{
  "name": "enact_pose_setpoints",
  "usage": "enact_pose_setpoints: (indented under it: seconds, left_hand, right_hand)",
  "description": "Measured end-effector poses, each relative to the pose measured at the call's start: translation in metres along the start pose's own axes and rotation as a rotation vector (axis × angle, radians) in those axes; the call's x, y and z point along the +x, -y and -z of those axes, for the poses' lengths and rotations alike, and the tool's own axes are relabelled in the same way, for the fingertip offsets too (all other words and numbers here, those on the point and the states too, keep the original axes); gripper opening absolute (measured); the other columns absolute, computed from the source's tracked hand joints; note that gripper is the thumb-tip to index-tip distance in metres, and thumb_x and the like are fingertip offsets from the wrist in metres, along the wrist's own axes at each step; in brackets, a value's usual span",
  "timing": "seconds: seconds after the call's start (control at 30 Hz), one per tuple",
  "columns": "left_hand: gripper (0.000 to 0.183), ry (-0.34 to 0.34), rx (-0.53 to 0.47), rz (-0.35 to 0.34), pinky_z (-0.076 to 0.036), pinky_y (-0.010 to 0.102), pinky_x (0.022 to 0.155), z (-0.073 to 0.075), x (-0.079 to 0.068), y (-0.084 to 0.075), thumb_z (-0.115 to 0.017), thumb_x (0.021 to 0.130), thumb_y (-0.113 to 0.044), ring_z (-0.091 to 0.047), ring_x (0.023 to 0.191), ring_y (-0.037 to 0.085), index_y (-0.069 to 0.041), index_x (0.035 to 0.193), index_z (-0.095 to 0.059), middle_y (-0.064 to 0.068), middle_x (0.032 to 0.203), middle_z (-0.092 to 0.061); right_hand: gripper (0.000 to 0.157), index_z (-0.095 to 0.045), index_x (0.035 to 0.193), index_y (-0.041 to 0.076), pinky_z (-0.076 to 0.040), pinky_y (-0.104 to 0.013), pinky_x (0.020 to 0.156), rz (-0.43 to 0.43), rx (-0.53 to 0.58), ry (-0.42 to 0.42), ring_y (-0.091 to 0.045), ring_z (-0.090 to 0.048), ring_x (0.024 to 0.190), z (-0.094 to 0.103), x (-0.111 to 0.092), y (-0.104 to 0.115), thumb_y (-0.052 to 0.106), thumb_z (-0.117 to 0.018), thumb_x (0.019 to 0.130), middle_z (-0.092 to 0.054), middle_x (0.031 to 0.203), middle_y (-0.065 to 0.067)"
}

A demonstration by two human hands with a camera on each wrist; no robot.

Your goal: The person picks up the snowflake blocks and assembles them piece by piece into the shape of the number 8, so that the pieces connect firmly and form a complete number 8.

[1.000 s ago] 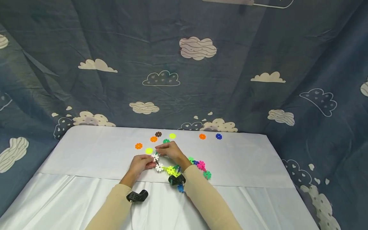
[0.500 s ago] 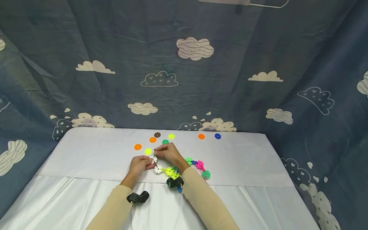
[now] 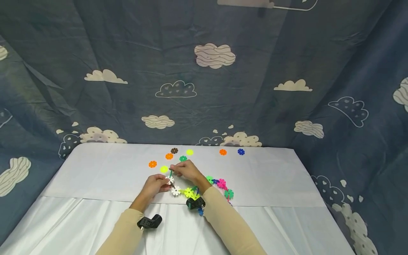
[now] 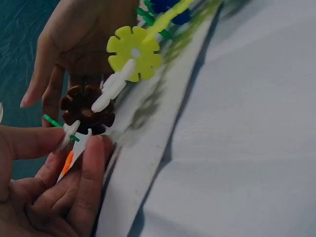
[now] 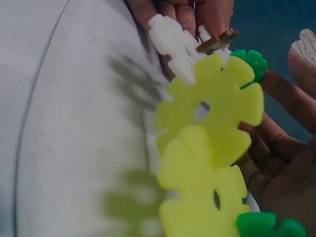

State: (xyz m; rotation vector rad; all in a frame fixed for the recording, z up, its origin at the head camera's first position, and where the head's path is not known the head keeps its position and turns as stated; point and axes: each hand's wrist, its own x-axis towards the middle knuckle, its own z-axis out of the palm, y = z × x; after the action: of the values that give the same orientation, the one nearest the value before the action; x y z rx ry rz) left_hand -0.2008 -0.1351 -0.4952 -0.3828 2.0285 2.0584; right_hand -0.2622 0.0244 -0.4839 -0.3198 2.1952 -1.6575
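Observation:
My left hand (image 3: 153, 187) pinches a white flower-shaped plastic disc (image 4: 69, 136) between thumb and forefinger. A green disc (image 5: 251, 63), edge-on in the left wrist view, is slotted into it. A brown disc (image 4: 85, 109) joins this white one to another white disc (image 3: 175, 191), followed by yellow discs (image 3: 189, 192) in a linked chain. Just beyond the green disc is my right hand (image 3: 189, 171). In the right wrist view one right fingertip lies at the green disc's edge, the thumb apart from it. The chain's middle is partly hidden under the right wrist.
The chain bends right through green, blue and pink discs (image 3: 221, 183). Loose discs lie farther back: orange (image 3: 152, 164), yellow (image 3: 164, 169), brown (image 3: 174, 151), green (image 3: 183, 158) and, at the right, blue (image 3: 241, 152). A dark cloud-print curtain (image 3: 178, 117) stands behind the white table (image 3: 271, 177).
The green disc shows more clearly below the right fingertips, standing up from the white disc. Both hands stay close together with small shifts, and the head view has moved slightly.

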Motion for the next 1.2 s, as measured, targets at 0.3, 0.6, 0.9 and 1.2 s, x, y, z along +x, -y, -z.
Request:
enact_pose_setpoints:
  seconds: [0.3,0.6,0.9,1.2]
  left_hand:
    - [0.045,0.124,0.003,0.045,-0.058,0.030,0.077,0.007,0.003,-0.002,-0.054,0.097,-0.008,-0.063,0.080,0.014,0.016,0.133,-0.043,0.018,0.108,-0.057]
    - [0.047,0.051,0.052,0.057,-0.058,0.029,0.074,0.006,0.008,0.002,-0.061,0.096,-0.022,-0.062,0.079,0.015,0.015,0.123,-0.054,0.013,0.104,-0.057]
    - [0.044,0.084,0.025,0.043,-0.058,0.031,0.079,0.014,0.008,0.003,-0.060,0.095,-0.019,-0.060,0.089,0.018,0.013,0.124,-0.053,0.016,0.111,-0.057]
    - [0.050,0.152,0.000,0.007,-0.057,0.027,0.078,0.014,0.004,-0.001,-0.067,0.091,-0.025,-0.061,0.083,0.013,0.014,0.120,-0.056,0.010,0.100,-0.060]
  right_hand:
    - [0.047,-0.072,0.091,-0.007,-0.047,-0.023,0.069,0.008,-0.013,0.046,-0.014,-0.049,0.072,0.000,0.000,-0.002,0.035,-0.054,0.099,-0.071,0.095,-0.010]
    - [0.044,-0.072,0.107,-0.001,-0.052,-0.031,0.078,-0.001,-0.038,0.054,-0.021,-0.059,0.090,0.017,0.004,0.003,0.038,-0.052,0.099,-0.069,0.109,-0.011]
    - [0.021,-0.072,0.104,0.000,-0.045,-0.023,0.058,-0.092,-0.076,-0.346,-0.016,-0.053,0.070,0.108,0.014,-0.021,0.015,-0.071,0.088,-0.066,0.090,-0.009]
    - [0.037,-0.063,0.118,-0.007,-0.050,-0.043,0.090,-0.203,-0.237,-0.559,-0.036,-0.057,0.102,0.165,0.003,-0.044,0.004,-0.072,0.083,-0.060,0.115,-0.026]
